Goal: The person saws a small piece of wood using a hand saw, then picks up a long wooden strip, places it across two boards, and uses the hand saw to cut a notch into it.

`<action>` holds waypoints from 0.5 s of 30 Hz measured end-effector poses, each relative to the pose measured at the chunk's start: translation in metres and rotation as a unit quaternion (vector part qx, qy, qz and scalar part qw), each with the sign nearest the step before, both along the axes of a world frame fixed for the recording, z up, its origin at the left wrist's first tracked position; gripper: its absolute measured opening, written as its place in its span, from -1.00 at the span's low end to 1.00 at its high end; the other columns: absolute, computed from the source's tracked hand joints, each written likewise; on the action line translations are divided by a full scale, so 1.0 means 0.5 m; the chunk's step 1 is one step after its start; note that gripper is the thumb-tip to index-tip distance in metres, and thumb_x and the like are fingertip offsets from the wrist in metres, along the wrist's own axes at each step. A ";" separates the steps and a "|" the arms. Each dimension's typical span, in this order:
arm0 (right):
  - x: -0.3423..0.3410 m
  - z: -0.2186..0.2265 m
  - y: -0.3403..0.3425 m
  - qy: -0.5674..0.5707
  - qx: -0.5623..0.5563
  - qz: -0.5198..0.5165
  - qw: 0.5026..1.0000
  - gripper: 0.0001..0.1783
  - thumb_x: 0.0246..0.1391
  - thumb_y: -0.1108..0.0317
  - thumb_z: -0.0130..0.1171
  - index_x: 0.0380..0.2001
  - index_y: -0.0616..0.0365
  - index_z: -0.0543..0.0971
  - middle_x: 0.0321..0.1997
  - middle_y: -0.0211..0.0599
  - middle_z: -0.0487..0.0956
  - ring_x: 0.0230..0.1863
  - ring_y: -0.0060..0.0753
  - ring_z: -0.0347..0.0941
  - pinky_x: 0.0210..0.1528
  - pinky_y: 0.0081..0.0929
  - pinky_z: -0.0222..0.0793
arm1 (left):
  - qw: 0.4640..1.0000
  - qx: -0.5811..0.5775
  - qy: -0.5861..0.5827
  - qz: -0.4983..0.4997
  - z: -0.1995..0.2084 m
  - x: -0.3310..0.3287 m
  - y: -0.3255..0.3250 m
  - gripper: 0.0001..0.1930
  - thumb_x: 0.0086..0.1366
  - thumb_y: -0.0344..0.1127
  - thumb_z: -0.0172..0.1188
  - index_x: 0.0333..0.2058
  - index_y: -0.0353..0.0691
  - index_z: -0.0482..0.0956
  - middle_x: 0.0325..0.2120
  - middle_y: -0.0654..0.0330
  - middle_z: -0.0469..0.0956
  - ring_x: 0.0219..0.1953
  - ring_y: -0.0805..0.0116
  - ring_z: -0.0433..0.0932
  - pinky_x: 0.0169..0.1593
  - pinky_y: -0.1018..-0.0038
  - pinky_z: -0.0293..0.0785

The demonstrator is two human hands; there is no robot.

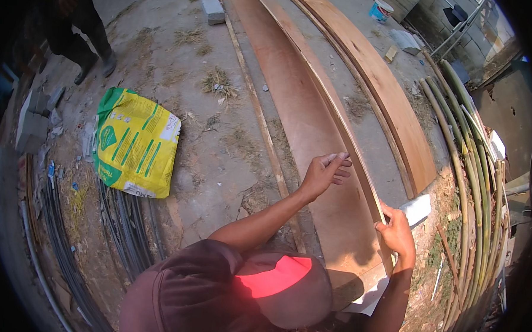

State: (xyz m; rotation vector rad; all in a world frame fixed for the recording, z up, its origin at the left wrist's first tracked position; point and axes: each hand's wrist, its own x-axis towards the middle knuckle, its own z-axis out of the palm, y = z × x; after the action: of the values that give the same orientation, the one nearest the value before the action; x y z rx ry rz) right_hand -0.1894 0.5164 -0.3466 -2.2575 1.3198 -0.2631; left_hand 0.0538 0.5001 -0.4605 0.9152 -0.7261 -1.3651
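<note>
My right hand (pixel 396 232) grips the near end of a long, narrow wooden board (pixel 358 164) standing on edge, its thumb on the inner side and its other fingers behind. Along this board's left side runs a wide, reddish-brown plywood strip (pixel 298 114). Above the strip, my left hand (pixel 327 176) is raised with bent fingers, thumb and fingertips pinched together. Anything between those fingertips is too small to make out. A dark cap (pixel 195 287) with a red patch on its brim fills the lower edge and hides part of the arms.
More long planks (pixel 377 70) lie to the right, beside bamboo poles (pixel 476 187). A yellow-green sack (pixel 139 142) and dark metal rods (pixel 66 246) are on the left. Concrete blocks (pixel 213 9), a thin batten (pixel 257 106) and a bucket (pixel 381 11) lie around. A person (pixel 82 27) stands far left.
</note>
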 end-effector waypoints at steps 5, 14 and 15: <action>-0.044 0.022 -0.066 -0.071 0.327 -0.110 0.936 -0.58 0.06 0.62 0.17 0.05 0.35 0.60 -0.22 -0.42 0.65 -0.24 -0.72 0.46 -0.15 -0.61 0.42 | 0.976 0.206 -0.037 0.054 -0.185 -0.024 -0.008 -0.29 0.40 0.17 0.15 0.24 -0.36 0.39 -0.23 0.11 0.55 -0.33 0.41 0.56 -0.30 0.48 0.58; -0.107 -0.097 -0.121 -0.238 0.277 -0.200 0.909 -0.61 0.13 0.63 0.13 0.06 0.33 0.57 -0.09 -0.35 0.67 -0.12 -0.55 0.57 -0.02 -0.54 0.49 | 0.954 0.300 -0.007 0.027 -0.366 -0.032 -0.005 -0.06 0.28 0.28 0.24 0.31 -0.45 0.23 -0.09 -0.05 0.56 -0.13 0.27 0.57 -0.15 0.34 0.57; -0.090 -0.104 -0.122 -0.257 0.240 -0.246 0.903 -0.76 0.16 0.57 0.15 -0.09 0.33 0.59 -0.20 -0.38 0.65 -0.22 -0.58 0.53 -0.12 -0.52 0.46 | 0.954 0.296 -0.007 0.046 -0.374 -0.027 -0.007 -0.05 0.28 0.28 0.24 0.31 -0.47 0.22 -0.04 -0.09 0.56 -0.08 0.24 0.59 -0.11 0.31 0.57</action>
State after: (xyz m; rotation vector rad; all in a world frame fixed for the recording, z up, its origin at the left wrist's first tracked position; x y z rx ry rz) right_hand -0.2344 0.4554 -0.3988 -1.3012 1.4349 -0.5898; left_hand 0.0403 0.4964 -0.6475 1.4102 -0.2698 -1.5204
